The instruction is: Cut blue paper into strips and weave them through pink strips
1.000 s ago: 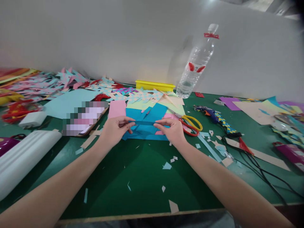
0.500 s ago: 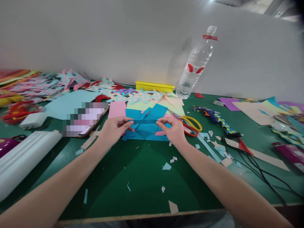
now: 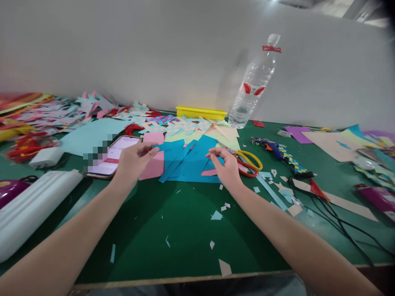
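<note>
My left hand (image 3: 132,160) is pinched, thumb against fingers, beside the phone and over the edge of the pink paper (image 3: 152,167). A short bit of blue paper strip (image 3: 159,146) shows at its fingertips; the rest of the strip cannot be made out. My right hand (image 3: 226,165) holds nothing, its fingers loosely curled and a little apart, at the right side of the blue paper sheets (image 3: 193,164). Those sheets lie overlapping, with loose blue strips across them. Scissors (image 3: 251,160) with yellow and red handles lie just right of my right hand.
A phone (image 3: 112,156) and a white bar-shaped object (image 3: 40,205) lie on the left. A water bottle (image 3: 254,84) leans against the grey wall behind. Paper scraps (image 3: 217,215), woven paper strips (image 3: 188,125) and black cords (image 3: 342,226) are spread over the green table (image 3: 185,246).
The blue strip was stretched between both hands. My right hand has let go of it, and my left hand has moved left and slightly up, uncovering more of the pink paper.
</note>
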A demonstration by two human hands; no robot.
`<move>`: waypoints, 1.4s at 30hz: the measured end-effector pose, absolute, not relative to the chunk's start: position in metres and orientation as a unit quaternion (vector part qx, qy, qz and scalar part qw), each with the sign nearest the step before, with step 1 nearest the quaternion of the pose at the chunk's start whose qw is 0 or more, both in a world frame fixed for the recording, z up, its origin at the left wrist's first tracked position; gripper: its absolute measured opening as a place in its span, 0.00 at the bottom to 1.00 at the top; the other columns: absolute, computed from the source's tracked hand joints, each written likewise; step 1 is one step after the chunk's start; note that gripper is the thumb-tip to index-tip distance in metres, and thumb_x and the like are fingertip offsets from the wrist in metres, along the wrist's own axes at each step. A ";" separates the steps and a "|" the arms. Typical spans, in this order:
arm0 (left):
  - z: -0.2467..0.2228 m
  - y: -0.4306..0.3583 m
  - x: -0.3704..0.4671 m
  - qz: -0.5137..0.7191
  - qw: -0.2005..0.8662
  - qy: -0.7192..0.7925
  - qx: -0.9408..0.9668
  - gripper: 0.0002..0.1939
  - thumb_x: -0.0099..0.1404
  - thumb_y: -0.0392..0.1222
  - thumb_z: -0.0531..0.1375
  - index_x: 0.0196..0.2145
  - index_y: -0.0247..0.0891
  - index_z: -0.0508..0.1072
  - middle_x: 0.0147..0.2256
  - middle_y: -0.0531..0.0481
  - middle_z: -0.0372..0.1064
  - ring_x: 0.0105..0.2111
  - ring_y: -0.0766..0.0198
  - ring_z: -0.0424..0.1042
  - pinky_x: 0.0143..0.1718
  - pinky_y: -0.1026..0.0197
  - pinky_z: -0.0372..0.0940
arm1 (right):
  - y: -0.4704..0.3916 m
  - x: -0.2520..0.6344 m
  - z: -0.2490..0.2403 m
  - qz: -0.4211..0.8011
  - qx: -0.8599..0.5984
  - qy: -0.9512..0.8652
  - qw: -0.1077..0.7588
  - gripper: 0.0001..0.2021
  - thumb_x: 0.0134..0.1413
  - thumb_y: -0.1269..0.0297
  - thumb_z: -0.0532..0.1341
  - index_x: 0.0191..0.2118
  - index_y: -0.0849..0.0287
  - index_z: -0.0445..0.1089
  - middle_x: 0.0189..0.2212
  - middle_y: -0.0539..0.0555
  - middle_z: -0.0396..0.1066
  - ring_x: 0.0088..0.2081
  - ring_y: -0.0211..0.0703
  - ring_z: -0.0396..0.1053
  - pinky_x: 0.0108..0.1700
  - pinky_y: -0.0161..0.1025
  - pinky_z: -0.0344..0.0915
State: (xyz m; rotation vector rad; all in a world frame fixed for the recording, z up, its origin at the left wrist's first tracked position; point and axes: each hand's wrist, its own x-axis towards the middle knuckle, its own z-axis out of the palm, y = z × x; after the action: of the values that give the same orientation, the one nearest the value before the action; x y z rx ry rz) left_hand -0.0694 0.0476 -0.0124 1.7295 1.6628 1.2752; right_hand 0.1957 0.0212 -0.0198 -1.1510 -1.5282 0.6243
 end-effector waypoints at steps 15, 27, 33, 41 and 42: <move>-0.026 0.030 -0.047 0.208 -0.128 0.486 0.839 0.13 0.61 0.54 0.60 0.38 0.43 0.74 0.45 0.45 0.67 0.49 0.48 0.62 0.48 0.46 0.56 | 0.023 0.196 -0.024 0.257 -0.471 -0.657 0.529 0.07 0.57 0.66 0.55 0.41 0.57 0.68 0.35 0.54 0.74 0.38 0.43 0.70 0.42 0.44 0.68; -0.018 0.029 -0.052 0.205 -0.113 0.490 0.840 0.13 0.66 0.39 0.51 0.29 0.39 0.74 0.36 0.48 0.73 0.38 0.55 0.68 0.44 0.50 0.54 | 0.020 0.194 -0.022 0.257 -0.465 -0.677 0.509 0.09 0.56 0.68 0.55 0.42 0.58 0.68 0.35 0.55 0.74 0.37 0.42 0.71 0.40 0.43 0.69; -0.011 0.026 -0.047 0.297 -0.051 0.478 0.825 0.11 0.67 0.41 0.51 0.30 0.39 0.71 0.37 0.49 0.72 0.39 0.59 0.71 0.45 0.52 0.57 | 0.015 0.190 -0.023 0.214 -0.438 -0.748 0.451 0.17 0.57 0.70 0.53 0.52 0.52 0.64 0.42 0.53 0.74 0.42 0.43 0.71 0.46 0.46 0.68; -0.007 0.020 -0.037 0.360 0.057 0.365 0.857 0.10 0.69 0.41 0.51 0.36 0.38 0.71 0.40 0.46 0.69 0.41 0.60 0.70 0.45 0.57 0.62 | 0.011 0.188 -0.020 0.175 -0.426 -0.792 0.400 0.24 0.58 0.69 0.53 0.60 0.51 0.57 0.43 0.55 0.72 0.49 0.50 0.66 0.52 0.55 0.63; -0.007 0.020 -0.037 0.352 0.056 0.364 0.860 0.10 0.69 0.41 0.51 0.37 0.39 0.71 0.41 0.46 0.69 0.41 0.60 0.70 0.45 0.56 0.62 | 0.011 0.188 -0.020 0.189 -0.426 -0.787 0.405 0.22 0.59 0.68 0.52 0.60 0.51 0.58 0.45 0.56 0.71 0.49 0.50 0.66 0.51 0.54 0.65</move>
State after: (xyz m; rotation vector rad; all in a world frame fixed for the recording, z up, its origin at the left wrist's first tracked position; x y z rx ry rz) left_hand -0.0366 0.0200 -0.0075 2.6102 1.1041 1.0690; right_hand 0.1876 0.0105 -0.0199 -1.0756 -1.9853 0.4782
